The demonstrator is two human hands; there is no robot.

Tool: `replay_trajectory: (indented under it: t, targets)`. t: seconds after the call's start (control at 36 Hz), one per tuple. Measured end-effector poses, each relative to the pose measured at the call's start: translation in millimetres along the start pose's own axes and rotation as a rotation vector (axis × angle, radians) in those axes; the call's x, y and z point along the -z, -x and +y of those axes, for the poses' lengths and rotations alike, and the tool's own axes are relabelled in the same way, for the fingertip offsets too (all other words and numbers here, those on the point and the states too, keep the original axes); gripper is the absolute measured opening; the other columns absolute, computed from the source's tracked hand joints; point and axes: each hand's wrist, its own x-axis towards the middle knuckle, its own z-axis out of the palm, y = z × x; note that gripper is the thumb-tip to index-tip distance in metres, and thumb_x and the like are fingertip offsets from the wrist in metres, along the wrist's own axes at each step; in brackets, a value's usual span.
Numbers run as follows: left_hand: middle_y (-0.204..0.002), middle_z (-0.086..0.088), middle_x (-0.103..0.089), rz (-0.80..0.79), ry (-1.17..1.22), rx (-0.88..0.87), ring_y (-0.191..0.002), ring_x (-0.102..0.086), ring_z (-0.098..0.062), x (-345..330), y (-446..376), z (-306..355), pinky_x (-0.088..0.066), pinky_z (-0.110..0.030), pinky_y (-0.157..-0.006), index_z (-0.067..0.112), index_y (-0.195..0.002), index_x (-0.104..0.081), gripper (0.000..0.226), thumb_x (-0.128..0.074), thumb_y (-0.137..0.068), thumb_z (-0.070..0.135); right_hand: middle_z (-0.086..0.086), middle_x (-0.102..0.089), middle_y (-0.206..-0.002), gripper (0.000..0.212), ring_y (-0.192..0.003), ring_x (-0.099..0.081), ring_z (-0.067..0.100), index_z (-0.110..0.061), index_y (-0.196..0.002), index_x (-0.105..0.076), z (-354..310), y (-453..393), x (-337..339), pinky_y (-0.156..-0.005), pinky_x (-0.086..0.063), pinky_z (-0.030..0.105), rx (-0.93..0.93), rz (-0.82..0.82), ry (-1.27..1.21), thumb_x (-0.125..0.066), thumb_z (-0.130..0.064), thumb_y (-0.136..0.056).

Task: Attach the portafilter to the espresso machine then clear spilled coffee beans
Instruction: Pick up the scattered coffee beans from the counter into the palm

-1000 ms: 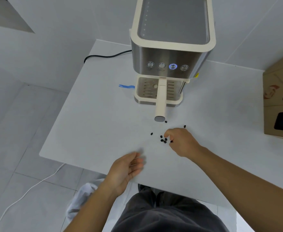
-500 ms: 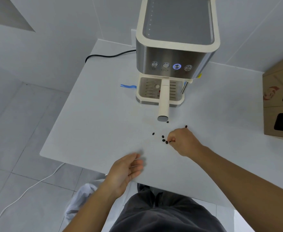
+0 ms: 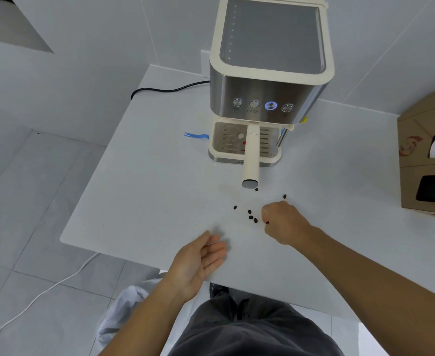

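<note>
The cream and steel espresso machine (image 3: 267, 93) stands at the back of the white table (image 3: 147, 188). The portafilter (image 3: 251, 158) sits locked in it, its cream handle pointing straight toward me. Several dark coffee beans (image 3: 251, 217) lie scattered on the table in front of the handle. My right hand (image 3: 283, 222) rests among them with fingers curled tight, a bean pinched at its fingertips. My left hand (image 3: 201, 260) lies palm up and cupped at the table's near edge, with nothing in it.
A cardboard box (image 3: 427, 155) with cut-out windows stands at the right edge. A black power cable (image 3: 165, 89) runs off the table's back left. A blue strip (image 3: 197, 136) lies left of the machine. A white cable (image 3: 44, 289) and white cloth (image 3: 123, 312) lie on the floor.
My right hand has drawn slightly right and closed tighter over beans at its fingertips; fewer loose beans lie beside it. My left hand stays cupped at the table edge.
</note>
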Motion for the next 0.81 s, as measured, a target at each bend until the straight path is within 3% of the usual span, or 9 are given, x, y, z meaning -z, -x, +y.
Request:
replay_trajectory:
  t: [0.08,0.25,0.42,0.5,0.58,0.64,0.69,0.75,0.81]
  targets:
    - [-0.103,-0.016,-0.076,0.000,-0.005,0.000,-0.098,-0.072,-0.026,-2,1,0,-0.056,-0.037,-0.085,0.001,-0.109,-0.068,0.034,-0.054,-0.098,0.030,0.005,-0.053,-0.082,0.020,-0.065,-0.045,0.019,-0.001,-0.090,-0.064,-4,3,4,-0.052,-0.035,0.026,0.001,-0.006,0.052,-0.047,0.005,-0.079]
    - [-0.103,-0.016,-0.076,-0.010,-0.011,0.010,-0.097,-0.072,-0.026,-5,0,-2,-0.056,-0.037,-0.085,0.000,-0.110,-0.068,0.035,-0.054,-0.098,0.030,0.004,-0.050,-0.080,0.020,-0.066,-0.044,0.019,-0.014,-0.076,-0.049,-3,7,4,-0.055,-0.035,0.028,0.000,-0.017,0.027,-0.046,0.006,-0.077]
    - [-0.105,-0.017,-0.075,-0.019,-0.018,0.016,-0.099,-0.071,-0.027,-10,-2,-2,-0.055,-0.038,-0.088,0.000,-0.109,-0.068,0.034,-0.054,-0.098,0.029,0.007,-0.055,-0.081,0.024,-0.069,-0.048,0.018,-0.002,-0.093,-0.064,3,8,3,-0.059,-0.040,0.027,-0.037,0.003,-0.087,-0.048,0.006,-0.077]
    - [-0.107,-0.018,-0.074,-0.027,-0.015,0.020,-0.100,-0.071,-0.028,-13,-3,-3,-0.055,-0.039,-0.089,0.000,-0.107,-0.068,0.035,-0.054,-0.098,0.030,0.005,-0.046,-0.070,0.017,-0.061,-0.040,0.016,-0.006,-0.067,-0.052,0,10,5,-0.053,-0.034,0.025,-0.088,-0.007,-0.025,-0.046,0.008,-0.074]
    - [-0.105,-0.017,-0.075,-0.032,-0.012,0.024,-0.099,-0.071,-0.027,-16,-4,-3,-0.055,-0.038,-0.087,-0.001,-0.107,-0.069,0.038,-0.053,-0.098,0.033,0.000,-0.036,-0.061,0.032,-0.051,-0.032,0.014,-0.014,-0.056,-0.033,-3,15,9,-0.045,-0.026,0.023,-0.102,-0.009,-0.014,-0.045,0.010,-0.074]
    - [-0.104,-0.016,-0.075,-0.042,-0.009,0.031,-0.099,-0.071,-0.027,-19,-6,-3,-0.055,-0.038,-0.088,-0.001,-0.108,-0.069,0.041,-0.052,-0.098,0.036,0.001,-0.040,-0.062,0.027,-0.053,-0.035,0.015,-0.012,-0.058,-0.041,-2,17,10,-0.047,-0.030,0.023,-0.114,-0.011,-0.042,-0.046,0.009,-0.074]
    - [-0.104,-0.016,-0.075,-0.057,0.002,0.039,-0.100,-0.071,-0.026,-21,-7,-3,-0.054,-0.039,-0.090,-0.001,-0.109,-0.068,0.044,-0.051,-0.098,0.038,0.007,-0.054,-0.071,0.016,-0.061,-0.045,0.017,-0.005,-0.068,-0.059,2,16,8,-0.054,-0.038,0.026,-0.127,-0.013,-0.128,-0.049,0.006,-0.073]
    - [-0.106,-0.016,-0.075,-0.072,0.021,0.047,-0.103,-0.070,-0.027,-23,-9,-4,-0.053,-0.039,-0.092,-0.001,-0.111,-0.067,0.046,-0.050,-0.098,0.039,0.015,-0.068,-0.081,0.011,-0.064,-0.049,0.018,0.002,-0.074,-0.064,5,17,8,-0.056,-0.042,0.028,-0.140,0.001,-0.256,-0.053,0.005,-0.072]
    - [-0.108,-0.017,-0.074,-0.080,0.052,0.056,-0.105,-0.069,-0.027,-25,-10,-4,-0.053,-0.040,-0.093,-0.002,-0.111,-0.067,0.047,-0.049,-0.099,0.040,0.007,-0.068,-0.077,0.010,-0.062,-0.055,0.017,-0.003,-0.072,-0.065,5,24,12,-0.054,-0.046,0.027,-0.135,0.028,-0.410,-0.057,0.003,-0.073]
